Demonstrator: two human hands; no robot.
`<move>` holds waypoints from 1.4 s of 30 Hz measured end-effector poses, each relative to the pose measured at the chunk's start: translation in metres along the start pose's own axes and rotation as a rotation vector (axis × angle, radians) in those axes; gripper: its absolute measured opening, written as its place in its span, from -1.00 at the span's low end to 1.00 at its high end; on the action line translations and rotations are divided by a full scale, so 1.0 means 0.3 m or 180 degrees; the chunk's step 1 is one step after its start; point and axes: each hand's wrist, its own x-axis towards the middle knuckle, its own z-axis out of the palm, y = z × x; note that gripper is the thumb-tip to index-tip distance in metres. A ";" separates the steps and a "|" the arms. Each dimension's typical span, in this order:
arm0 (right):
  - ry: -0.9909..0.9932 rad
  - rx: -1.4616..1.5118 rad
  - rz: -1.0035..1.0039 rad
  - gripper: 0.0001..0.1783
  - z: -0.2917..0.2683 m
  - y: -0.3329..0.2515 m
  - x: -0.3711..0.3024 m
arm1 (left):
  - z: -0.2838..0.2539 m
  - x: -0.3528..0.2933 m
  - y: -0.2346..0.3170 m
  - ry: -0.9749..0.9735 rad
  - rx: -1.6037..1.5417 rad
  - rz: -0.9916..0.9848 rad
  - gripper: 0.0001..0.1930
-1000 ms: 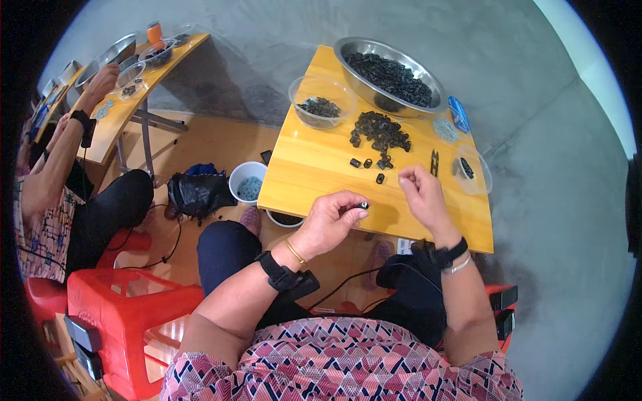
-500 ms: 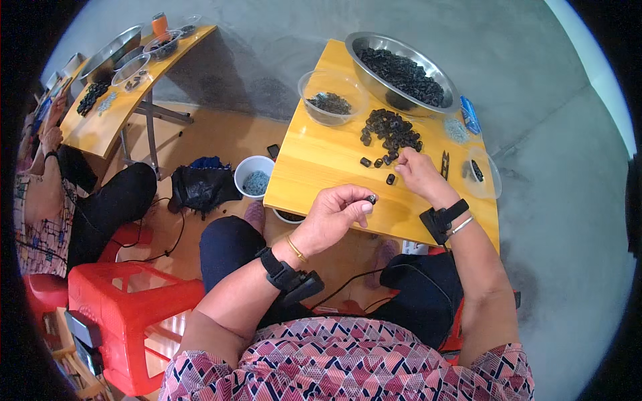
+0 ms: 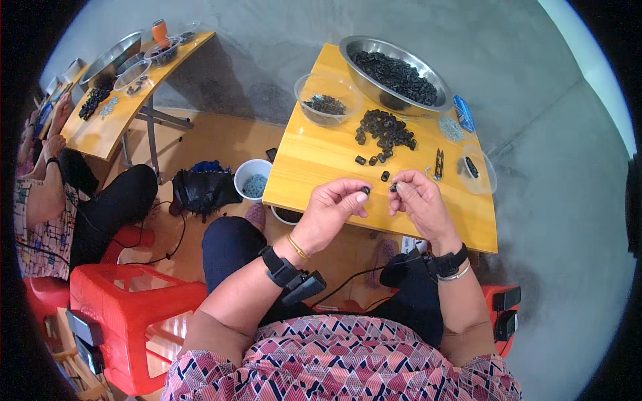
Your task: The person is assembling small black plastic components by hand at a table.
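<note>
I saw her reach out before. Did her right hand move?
Yes. The right hand has come back from the pile of black pieces toward the near table edge, and now sits beside the left hand.

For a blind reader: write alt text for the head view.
Left hand and right hand each pinch a small black part above a yellow table bearing a pile of black parts, a metal bowl and a clear bowl.

Small hand-assembly workshop. Bare concrete floor [image 3: 562, 220], low wooden tables [image 3: 321, 157] with metal bowls [image 3: 428, 100] of small black parts [image 3: 384, 130], red plastic stools [image 3: 127, 301], another worker [image 3: 47, 194] seated alongside.
</note>
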 end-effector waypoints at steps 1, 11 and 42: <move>0.0000 -0.0002 -0.0005 -0.87 0.013 -0.006 -0.006 | -0.006 0.002 -0.003 -0.0003 0.0001 0.0004 -0.84; -0.0176 0.0839 -0.0024 -0.89 0.055 0.005 -0.023 | 0.004 -0.008 -0.007 -0.0277 -0.0591 -0.0242 -0.83; -0.0015 0.0323 -0.0276 -0.92 0.105 0.064 -0.043 | 0.004 -0.012 -0.021 -0.0224 -0.0189 -0.0139 -0.83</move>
